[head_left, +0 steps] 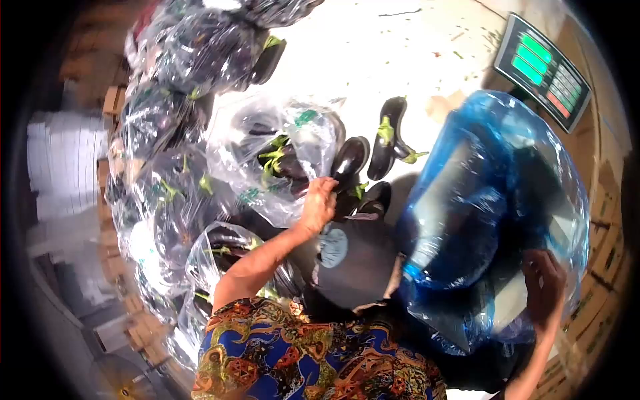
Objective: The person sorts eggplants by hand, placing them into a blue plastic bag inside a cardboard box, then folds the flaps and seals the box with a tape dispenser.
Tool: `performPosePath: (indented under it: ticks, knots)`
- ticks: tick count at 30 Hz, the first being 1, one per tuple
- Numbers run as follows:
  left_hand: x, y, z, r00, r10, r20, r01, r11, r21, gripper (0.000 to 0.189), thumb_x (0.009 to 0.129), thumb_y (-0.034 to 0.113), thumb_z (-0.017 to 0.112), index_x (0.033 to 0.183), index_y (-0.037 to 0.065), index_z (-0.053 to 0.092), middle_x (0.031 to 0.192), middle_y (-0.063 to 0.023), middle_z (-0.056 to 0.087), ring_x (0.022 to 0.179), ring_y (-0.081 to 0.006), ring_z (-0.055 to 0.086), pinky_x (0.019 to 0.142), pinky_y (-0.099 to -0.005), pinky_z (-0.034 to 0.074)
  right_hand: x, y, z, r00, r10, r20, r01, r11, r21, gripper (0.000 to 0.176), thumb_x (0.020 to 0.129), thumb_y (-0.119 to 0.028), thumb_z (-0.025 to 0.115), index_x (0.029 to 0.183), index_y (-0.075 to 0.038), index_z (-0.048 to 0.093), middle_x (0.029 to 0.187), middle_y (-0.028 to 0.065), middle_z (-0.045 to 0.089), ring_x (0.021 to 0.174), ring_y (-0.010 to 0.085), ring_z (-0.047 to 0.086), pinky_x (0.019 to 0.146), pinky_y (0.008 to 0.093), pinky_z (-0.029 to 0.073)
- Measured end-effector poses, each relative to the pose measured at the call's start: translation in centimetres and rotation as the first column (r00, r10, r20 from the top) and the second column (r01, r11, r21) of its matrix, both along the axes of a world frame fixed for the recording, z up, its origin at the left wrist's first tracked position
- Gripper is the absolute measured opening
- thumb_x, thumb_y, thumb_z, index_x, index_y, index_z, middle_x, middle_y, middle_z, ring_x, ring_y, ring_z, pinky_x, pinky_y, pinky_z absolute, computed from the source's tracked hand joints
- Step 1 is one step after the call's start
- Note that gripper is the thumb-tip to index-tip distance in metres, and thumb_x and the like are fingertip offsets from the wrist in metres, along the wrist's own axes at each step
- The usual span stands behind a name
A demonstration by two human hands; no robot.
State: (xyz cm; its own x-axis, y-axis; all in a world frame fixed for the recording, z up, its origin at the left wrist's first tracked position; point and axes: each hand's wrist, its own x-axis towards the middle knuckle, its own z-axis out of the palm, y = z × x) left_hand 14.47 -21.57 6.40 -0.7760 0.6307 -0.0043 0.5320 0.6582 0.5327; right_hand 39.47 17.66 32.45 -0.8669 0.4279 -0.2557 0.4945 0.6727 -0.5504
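Note:
My left hand (pixel 320 203) is closed on the edge of a clear plastic bag (pixel 273 200) with green print. Inside that bag lie several eggplants with green stems. Just beside the hand, a dark eggplant (pixel 351 158) rests at the bag's mouth. Two more eggplants (pixel 387 140) lie on the white table to its right. My right hand (pixel 545 277), in shadow, is at the right side of a large blue plastic bag (pixel 460 200). Its fingers look loosely bent and apart, with nothing visible in them.
Filled clear bags of eggplants (pixel 177 193) are piled along the left side. A scale display (pixel 543 70) with green lit screens stands at the upper right. Leaf scraps dot the white table (pixel 413 53). Cardboard boxes (pixel 603 253) are at the far right, and white stacks (pixel 67 163) at the left.

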Motion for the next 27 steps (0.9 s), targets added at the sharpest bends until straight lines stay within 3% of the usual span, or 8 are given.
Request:
performPosePath:
  ticks: [4, 7, 8, 13, 17, 21, 24, 27]
  knots:
    - [-1.0, 0.4, 5.0, 0.949, 0.171, -0.263, -0.162, 0.985, 0.059, 0.062, 0.074, 0.009, 0.072, 0.13, -0.001, 0.046, 0.124, -0.0211, 0.048, 0.115, -0.0392, 0.044, 0.098, -0.0478, 0.036, -2.8, -1.1, 0.2, 0.997, 0.048, 0.064, -0.046, 0.998, -0.04, 0.016, 0.082, 0.001, 0.058, 0.098, 0.003, 0.062, 0.09, 0.0147, 0.063, 0.075, 0.0243, 0.062, 0.068, 0.032, 0.048]
    - [-5.3, -2.7, 0.4, 0.898, 0.376, -0.227, -0.404, 0.911, -0.088, 0.066, 0.075, 0.03, 0.075, 0.127, 0.0, 0.048, 0.126, -0.0206, 0.049, 0.114, -0.0391, 0.044, 0.097, -0.0494, 0.037, -5.1, -2.4, 0.4, 0.992, 0.118, 0.047, -0.114, 0.99, -0.078, 0.017, 0.082, 0.001, 0.058, 0.098, 0.003, 0.062, 0.089, 0.0141, 0.062, 0.074, 0.0239, 0.061, 0.067, 0.0322, 0.047]
    - [-6.1, -2.6, -0.4, 0.922, 0.373, -0.101, -0.386, 0.877, -0.287, 0.067, 0.072, 0.035, 0.076, 0.124, 0.003, 0.05, 0.126, -0.0197, 0.049, 0.115, -0.0387, 0.043, 0.096, -0.0494, 0.037, -5.8, -2.8, 0.3, 0.991, 0.13, 0.04, -0.126, 0.988, -0.09, 0.017, 0.081, 0.001, 0.058, 0.098, 0.002, 0.062, 0.089, 0.0139, 0.062, 0.073, 0.0238, 0.06, 0.067, 0.0324, 0.047]
    - [-2.8, 3.8, -1.8, 0.908, 0.094, -0.408, -0.16, 0.979, -0.129, 0.046, 0.072, 0.02, 0.071, 0.113, 0.003, 0.06, 0.116, -0.014, 0.06, 0.113, -0.0367, 0.051, 0.095, -0.0447, 0.042, -8.2, -4.4, -1.3, 0.974, 0.222, 0.039, -0.218, 0.972, -0.085, 0.016, 0.082, 0.0, 0.059, 0.098, 0.001, 0.062, 0.088, 0.0139, 0.061, 0.072, 0.0252, 0.059, 0.066, 0.0333, 0.046]
    - [1.5, 5.9, -5.3, 0.899, -0.144, 0.414, 0.121, 0.989, 0.083, 0.027, 0.074, 0.005, 0.063, 0.101, 0.001, 0.065, 0.093, -0.0186, 0.066, 0.091, -0.0345, 0.064, 0.084, -0.0373, 0.051, -9.0, -4.6, -1.7, 0.975, 0.194, 0.105, -0.179, 0.975, -0.13, 0.017, 0.082, -0.001, 0.06, 0.098, 0.001, 0.063, 0.086, 0.0135, 0.062, 0.073, 0.0255, 0.06, 0.067, 0.0338, 0.047]
    - [0.9, 5.2, 2.6, 0.972, -0.014, 0.233, -0.056, 0.955, 0.291, 0.038, 0.074, -0.003, 0.057, 0.112, 0.0, 0.06, 0.113, -0.02, 0.06, 0.107, -0.0376, 0.057, 0.093, -0.0418, 0.047, -7.8, -4.0, -2.4, 0.987, 0.116, 0.109, -0.103, 0.988, -0.117, 0.017, 0.081, -0.001, 0.059, 0.097, 0.001, 0.064, 0.083, 0.0154, 0.062, 0.075, 0.0289, 0.061, 0.07, 0.0356, 0.047]
    - [-5.3, 0.6, 2.9, 0.993, 0.051, -0.111, -0.038, 0.992, 0.12, 0.054, 0.069, -0.004, 0.058, 0.123, 0.003, 0.053, 0.123, -0.0172, 0.054, 0.118, -0.0367, 0.048, 0.105, -0.0428, 0.038, -6.5, -3.1, -3.4, 0.987, 0.092, 0.133, -0.08, 0.992, -0.095, 0.018, 0.081, -0.003, 0.058, 0.097, 0.001, 0.065, 0.083, 0.0178, 0.063, 0.077, 0.0337, 0.061, 0.072, 0.0373, 0.047]
    - [-11.0, -5.8, 1.0, 0.999, -0.044, -0.002, 0.04, 0.926, -0.375, 0.083, 0.062, 0.004, 0.07, 0.139, 0.013, 0.039, 0.133, -0.0152, 0.046, 0.121, -0.0363, 0.045, 0.106, -0.0458, 0.035, -4.8, -2.4, -5.0, 0.973, 0.046, 0.227, 0.005, 0.976, -0.22, 0.02, 0.082, -0.007, 0.055, 0.098, 0.002, 0.064, 0.087, 0.0187, 0.063, 0.08, 0.0349, 0.06, 0.075, 0.0377, 0.047]
